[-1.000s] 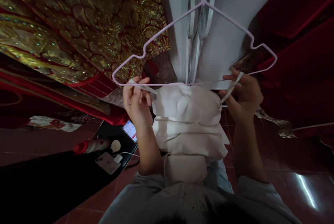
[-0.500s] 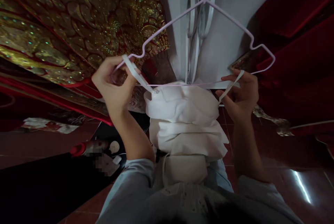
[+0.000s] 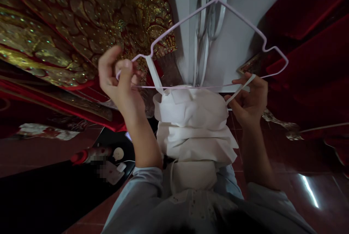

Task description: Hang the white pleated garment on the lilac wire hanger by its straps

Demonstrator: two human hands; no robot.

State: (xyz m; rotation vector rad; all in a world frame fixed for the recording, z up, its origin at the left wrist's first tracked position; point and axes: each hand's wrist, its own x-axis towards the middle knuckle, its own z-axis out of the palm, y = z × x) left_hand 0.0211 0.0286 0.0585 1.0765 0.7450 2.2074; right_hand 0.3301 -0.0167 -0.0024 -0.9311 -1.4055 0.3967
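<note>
A pale wire hanger (image 3: 240,19) hangs in front of me from a hook on a white pillar. A white ruffled garment (image 3: 193,125) hangs below its bottom bar. Its left strap (image 3: 154,74) is looped over the notch at the hanger's left end. My left hand (image 3: 118,77) is at that left end, fingers pinched on the wire beside the strap. My right hand (image 3: 249,97) is closed on the garment's right strap (image 3: 240,88) just under the hanger's right end.
A gold-sequinned red costume (image 3: 81,27) hangs at the left and dark red velvet (image 3: 313,45) at the right. Down left, a black surface (image 3: 54,190) carries a red-capped bottle (image 3: 87,154) and small white devices. The floor is red tile.
My left hand has risen and moved left, carrying the left strap up from the bottom bar onto the hanger's left notch. The right hand has barely moved.
</note>
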